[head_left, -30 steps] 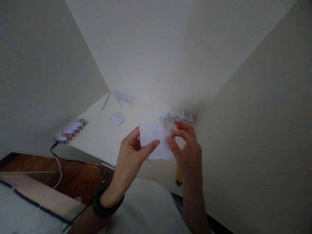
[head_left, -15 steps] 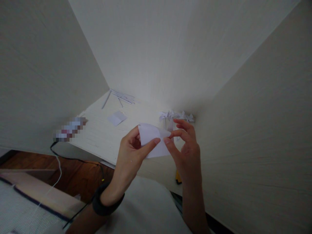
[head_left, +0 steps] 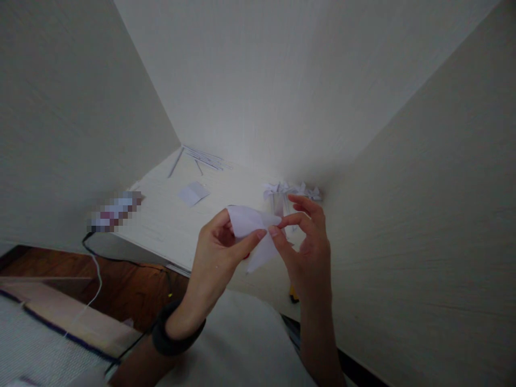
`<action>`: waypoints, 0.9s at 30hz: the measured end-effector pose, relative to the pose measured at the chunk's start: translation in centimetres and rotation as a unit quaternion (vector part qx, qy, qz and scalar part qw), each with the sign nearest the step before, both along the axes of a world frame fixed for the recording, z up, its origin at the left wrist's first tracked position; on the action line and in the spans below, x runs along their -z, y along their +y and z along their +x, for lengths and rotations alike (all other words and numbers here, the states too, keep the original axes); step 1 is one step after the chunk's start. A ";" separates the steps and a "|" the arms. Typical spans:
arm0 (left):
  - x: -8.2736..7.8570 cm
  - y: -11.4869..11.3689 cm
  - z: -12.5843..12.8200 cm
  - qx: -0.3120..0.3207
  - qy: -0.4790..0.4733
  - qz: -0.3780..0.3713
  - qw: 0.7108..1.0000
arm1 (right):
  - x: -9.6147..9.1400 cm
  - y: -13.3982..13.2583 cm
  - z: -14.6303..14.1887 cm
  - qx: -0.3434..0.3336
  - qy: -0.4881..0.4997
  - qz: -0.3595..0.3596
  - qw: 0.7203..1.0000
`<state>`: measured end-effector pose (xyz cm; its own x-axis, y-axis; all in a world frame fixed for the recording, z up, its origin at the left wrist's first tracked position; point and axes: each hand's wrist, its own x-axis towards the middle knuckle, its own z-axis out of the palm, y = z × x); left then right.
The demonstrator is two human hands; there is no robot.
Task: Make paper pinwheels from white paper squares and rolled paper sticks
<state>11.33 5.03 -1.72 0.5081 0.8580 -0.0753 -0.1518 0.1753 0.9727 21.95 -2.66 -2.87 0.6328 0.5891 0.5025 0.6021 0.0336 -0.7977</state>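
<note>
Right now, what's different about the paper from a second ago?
The held paper curls tighter: its top now narrows to a point at the right hand, and its lower part has tipped down to a corner. The left hand grips it as before. The paper square and thin strips stayed put.

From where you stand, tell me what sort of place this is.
Probably an indoor corner workspace, perhaps in a home: a white tabletop fitted between plain pale walls, with brown wood-look flooring below.

Left hand (head_left: pixel 217 249), right hand (head_left: pixel 308 252) pinch curled white paper (head_left: pixel 245 219).
</note>
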 end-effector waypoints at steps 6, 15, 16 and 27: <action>-0.3 -0.1 0.0 -0.005 -0.014 0.026 1.000 | -0.5 0.1 -0.5 0.021 -0.021 0.000 1.000; -0.4 0.1 -0.2 -0.005 -0.026 0.046 0.999 | -1.0 0.1 -1.0 0.026 -0.032 -0.004 0.999; -0.3 0.2 -0.2 -0.008 -0.024 0.044 0.999 | -1.0 0.0 -0.9 0.014 -0.022 0.004 1.000; -0.3 1.2 -0.8 -0.038 -0.035 -0.016 0.999 | 0.7 -1.3 3.0 -0.170 0.107 0.079 0.976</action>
